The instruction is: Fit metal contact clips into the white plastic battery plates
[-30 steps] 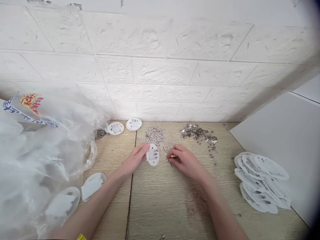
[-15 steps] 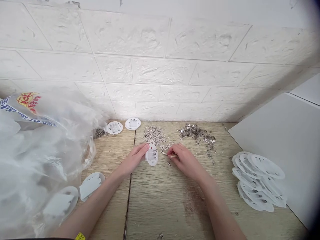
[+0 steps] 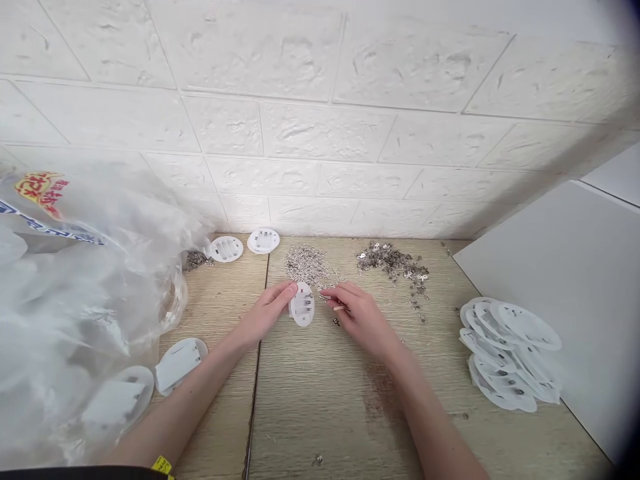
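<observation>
My left hand (image 3: pixel 270 312) is closed on the upper left rim of a white oval plastic battery case (image 3: pixel 303 313), tilted up with its slots facing me. Small metal contacts sit in some of the slots. Just right of the case, my right hand (image 3: pixel 364 317) is closed around a thin wooden stick (image 3: pixel 341 307). Its thumb and index finger come together near the small silver pieces; whether they pinch one, I cannot make out. Beyond both hands lies a heap of tiny silver metal pieces (image 3: pixel 305 264). One loose metal contact (image 3: pixel 336 321) rests below the right fingertips.
A darker pile of metal contacts (image 3: pixel 386 259) lies at the back right. Stacked white oval cases (image 3: pixel 510 353) stand on the right beside a grey panel (image 3: pixel 550 267). A large clear plastic bag (image 3: pixel 100 293) fills the left, with more oval cases (image 3: pixel 227 249) around it.
My right hand has shifted slightly left, closer to the battery case and the silver pieces. The left hand still holds the case, and the whole view has shifted a little.
</observation>
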`<state>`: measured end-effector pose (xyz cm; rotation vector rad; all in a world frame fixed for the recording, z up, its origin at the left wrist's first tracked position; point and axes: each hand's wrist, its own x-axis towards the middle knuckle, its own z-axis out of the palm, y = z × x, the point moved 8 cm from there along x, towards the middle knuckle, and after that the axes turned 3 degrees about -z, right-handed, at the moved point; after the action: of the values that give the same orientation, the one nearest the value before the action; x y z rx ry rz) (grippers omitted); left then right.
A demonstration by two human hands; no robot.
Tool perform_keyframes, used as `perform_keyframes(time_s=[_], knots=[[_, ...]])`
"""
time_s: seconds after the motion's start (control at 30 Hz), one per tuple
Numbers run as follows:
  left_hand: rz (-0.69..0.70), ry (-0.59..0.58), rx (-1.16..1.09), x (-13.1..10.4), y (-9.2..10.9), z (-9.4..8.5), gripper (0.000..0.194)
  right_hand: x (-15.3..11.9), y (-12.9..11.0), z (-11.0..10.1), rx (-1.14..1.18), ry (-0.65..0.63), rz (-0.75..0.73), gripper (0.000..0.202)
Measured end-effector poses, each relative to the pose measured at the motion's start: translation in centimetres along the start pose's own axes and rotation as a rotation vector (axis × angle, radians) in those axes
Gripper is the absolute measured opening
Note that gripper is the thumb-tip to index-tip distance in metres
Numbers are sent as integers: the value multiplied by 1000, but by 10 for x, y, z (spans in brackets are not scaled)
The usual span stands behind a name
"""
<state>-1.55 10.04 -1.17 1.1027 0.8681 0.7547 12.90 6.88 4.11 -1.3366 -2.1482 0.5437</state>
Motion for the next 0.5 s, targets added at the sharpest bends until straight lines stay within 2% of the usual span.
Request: perform_keyframes(time_s=[0.17, 0.5], knots=[[24, 2, 57, 0, 1, -1, 36, 0, -8, 6, 32, 0, 8, 21], [46, 17, 84, -3, 4, 0, 39, 0, 1, 9, 218, 152, 248, 19]])
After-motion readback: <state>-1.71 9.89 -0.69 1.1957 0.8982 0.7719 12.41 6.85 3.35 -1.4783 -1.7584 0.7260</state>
